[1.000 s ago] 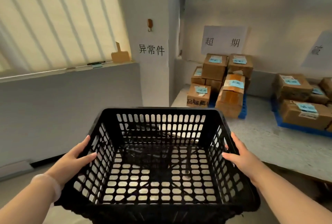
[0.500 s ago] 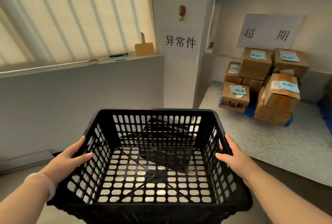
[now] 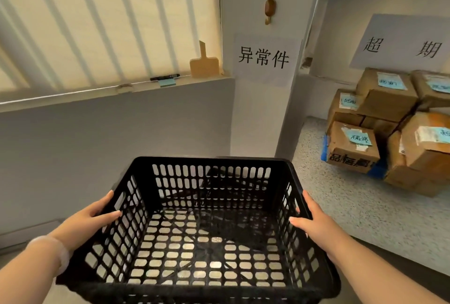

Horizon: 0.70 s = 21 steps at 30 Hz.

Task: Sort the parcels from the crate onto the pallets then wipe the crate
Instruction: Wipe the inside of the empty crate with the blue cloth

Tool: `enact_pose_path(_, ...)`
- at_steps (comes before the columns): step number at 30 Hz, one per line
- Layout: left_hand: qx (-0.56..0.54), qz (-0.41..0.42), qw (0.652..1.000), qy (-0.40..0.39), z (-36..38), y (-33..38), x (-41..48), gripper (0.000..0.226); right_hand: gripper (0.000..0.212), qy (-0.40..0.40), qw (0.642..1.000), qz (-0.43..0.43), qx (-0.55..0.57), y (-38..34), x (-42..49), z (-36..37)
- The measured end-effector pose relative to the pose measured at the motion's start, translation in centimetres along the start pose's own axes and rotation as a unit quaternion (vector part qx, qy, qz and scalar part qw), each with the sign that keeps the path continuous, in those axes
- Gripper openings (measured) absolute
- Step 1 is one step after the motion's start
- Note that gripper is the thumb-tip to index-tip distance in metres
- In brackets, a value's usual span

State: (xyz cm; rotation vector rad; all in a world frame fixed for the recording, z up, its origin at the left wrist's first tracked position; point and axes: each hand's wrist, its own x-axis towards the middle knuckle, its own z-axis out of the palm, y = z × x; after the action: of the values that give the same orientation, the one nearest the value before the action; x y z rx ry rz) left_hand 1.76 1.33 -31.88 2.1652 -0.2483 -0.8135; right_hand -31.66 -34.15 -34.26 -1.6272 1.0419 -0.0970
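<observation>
Empty crate (image 3: 209, 161) held off the floor. Left hand (image 3: 90, 218) and right hand (image 3: 315, 222) each gripped a side wall, thumb inside, fingers (image 3: 104, 202) outside, probably for level carrying. Parcels (image 3: 379, 99) stacked on the blue pallet (image 3: 325, 150) at right; wiping apparently remained.

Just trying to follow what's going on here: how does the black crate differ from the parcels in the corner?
The crate is black slotted plastic, while the parcels are brown cardboard. The crate is open-topped and empty, while the parcels are closed and carry blue notes. The left hand and right hand grip the crate by its side walls, while the parcels lie stacked on a blue pallet. Both are box-shaped.
</observation>
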Motion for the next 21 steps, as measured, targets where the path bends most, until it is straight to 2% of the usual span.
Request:
enact_pose_path(4,0.004,0.002,0.999,-0.036,-3.2,1.0,6.7,0.058,0.091,0.024,0.999,0.021,-0.003,-2.2,3.1,4.2)
enact_pose_path(7,0.011,0.013,0.998,-0.056,-5.7,1.8,12.4,0.067,0.092,0.045,0.997,0.059,0.016,-4.0,5.5,7.1)
enact_pose_path(12,0.016,0.012,0.996,-0.082,-8.0,2.4,19.5,0.065,0.094,0.092,0.986,0.124,0.06,-5.7,9.3,10.5)
enact_pose_path(15,0.018,0.009,0.995,-0.095,-7.8,3.6,23.2,0.059,0.091,0.107,0.979,0.157,0.078,-6.3,11.4,11.1)
enact_pose_path(21,0.042,0.021,0.992,-0.116,-4.2,6.1,31.0,0.067,0.073,0.121,0.962,0.206,0.134,-6.6,17.8,10.7)
